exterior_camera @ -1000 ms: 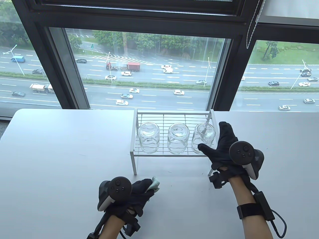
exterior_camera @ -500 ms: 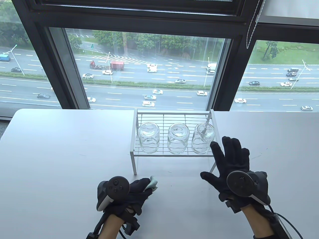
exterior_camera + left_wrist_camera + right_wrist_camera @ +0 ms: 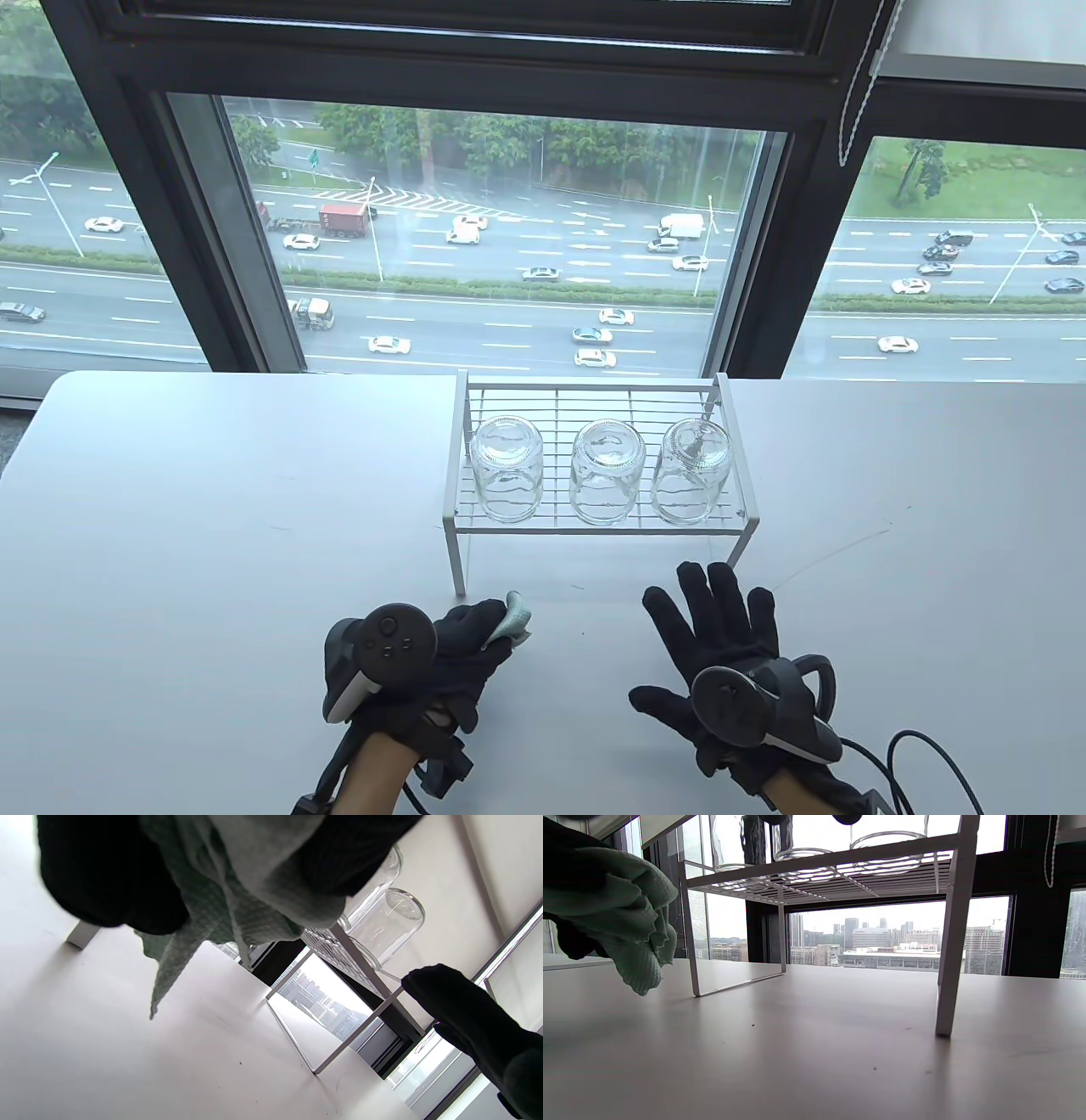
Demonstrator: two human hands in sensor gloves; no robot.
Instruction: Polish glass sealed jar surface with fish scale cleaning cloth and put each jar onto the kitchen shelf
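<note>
So my right hand just pulled back off the right-hand jar, fingers spread wide, now parked at 5 o'clock on the table. All three jars sit upside down on the shelf at 12. Left hand is balled around the cloth. Looks basically done to me.

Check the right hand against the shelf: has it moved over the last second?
Yes. The right hand has drawn back from the rightmost jar on the shelf toward the table's near edge, fingers spread, holding nothing.
</note>
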